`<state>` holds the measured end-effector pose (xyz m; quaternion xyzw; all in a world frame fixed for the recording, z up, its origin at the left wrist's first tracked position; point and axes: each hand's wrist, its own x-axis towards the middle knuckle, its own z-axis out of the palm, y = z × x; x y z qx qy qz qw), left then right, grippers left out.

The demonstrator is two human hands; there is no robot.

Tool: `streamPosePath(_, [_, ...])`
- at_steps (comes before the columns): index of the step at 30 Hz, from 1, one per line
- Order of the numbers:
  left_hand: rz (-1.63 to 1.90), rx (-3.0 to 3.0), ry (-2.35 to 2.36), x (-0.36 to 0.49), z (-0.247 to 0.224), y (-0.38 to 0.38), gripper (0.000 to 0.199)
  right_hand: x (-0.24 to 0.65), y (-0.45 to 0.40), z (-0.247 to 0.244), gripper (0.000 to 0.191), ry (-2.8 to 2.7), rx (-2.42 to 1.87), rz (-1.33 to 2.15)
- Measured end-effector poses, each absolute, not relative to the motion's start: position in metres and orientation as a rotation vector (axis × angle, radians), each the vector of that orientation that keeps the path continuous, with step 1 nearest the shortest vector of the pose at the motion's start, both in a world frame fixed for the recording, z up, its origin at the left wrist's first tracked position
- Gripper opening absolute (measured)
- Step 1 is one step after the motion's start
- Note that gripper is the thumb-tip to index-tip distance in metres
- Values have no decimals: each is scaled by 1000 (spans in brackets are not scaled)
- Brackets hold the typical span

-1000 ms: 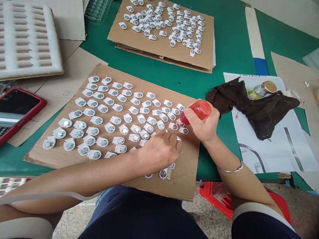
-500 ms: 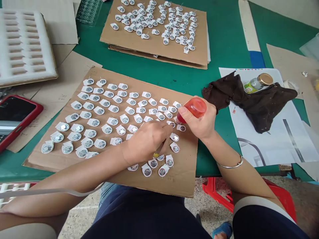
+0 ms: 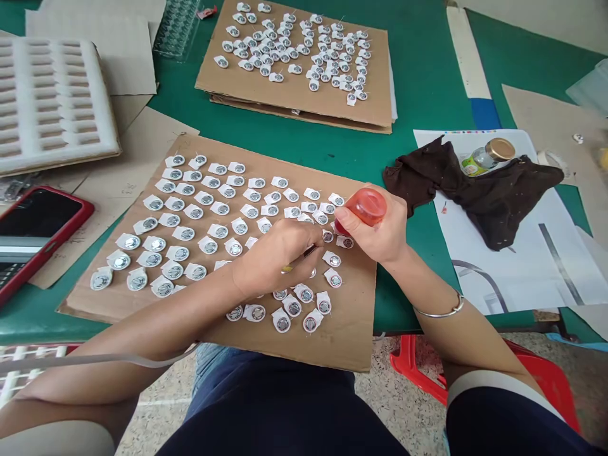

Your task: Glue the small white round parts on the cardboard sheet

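My right hand [image 3: 386, 229] is wrapped round a translucent red squeeze bottle [image 3: 368, 206], tilted with its base up; its tip is hidden near the small parts at the sheet's right side. My left hand [image 3: 280, 253] is closed on a thin tool with a yellow end [image 3: 287, 268], mostly covered by the fingers. Both hands are over a cardboard sheet [image 3: 342, 345]. Rows of small round silver parts with white tabs [image 3: 282, 321] lie on it. One such part [image 3: 327, 235] is close to my left fingertips; whether they touch it I cannot tell.
A second cardboard stack [image 3: 365, 117] with similar parts lies at the back. To the left are a white foam tray [image 3: 28, 107] and a red-cased phone [image 3: 42, 231]. On the right, a dark cloth [image 3: 498, 209] and a glass jar [image 3: 489, 156] rest on printed paper [image 3: 517, 288].
The view has shifted slightly. My left hand has moved a little to the left and up, and the thin tool has turned with it. My right hand still holds the bottle in nearly the same place.
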<state>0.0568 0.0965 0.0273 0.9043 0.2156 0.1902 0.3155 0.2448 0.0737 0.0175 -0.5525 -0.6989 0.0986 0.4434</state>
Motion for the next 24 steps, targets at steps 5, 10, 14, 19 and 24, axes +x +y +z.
streamPosePath(5, [528, 2358, 569, 57, 27, 97, 13, 244, 73, 17, 20, -1729, -1353, 251])
streamPosePath(10, [528, 2263, 632, 57, 28, 99, 15, 245, 72, 17, 19, -1720, -1355, 268])
streamPosePath(14, [487, 2194, 693, 57, 29, 99, 15, 247, 72, 17, 19, -1701, -1369, 298])
streamPosePath(19, [452, 2133, 768, 57, 27, 101, 16, 245, 73, 14, 23, -1663, -1385, 337])
streamPosePath(24, [454, 2080, 820, 58, 27, 102, 13, 267, 73, 26, 28, -1482, -1427, 362])
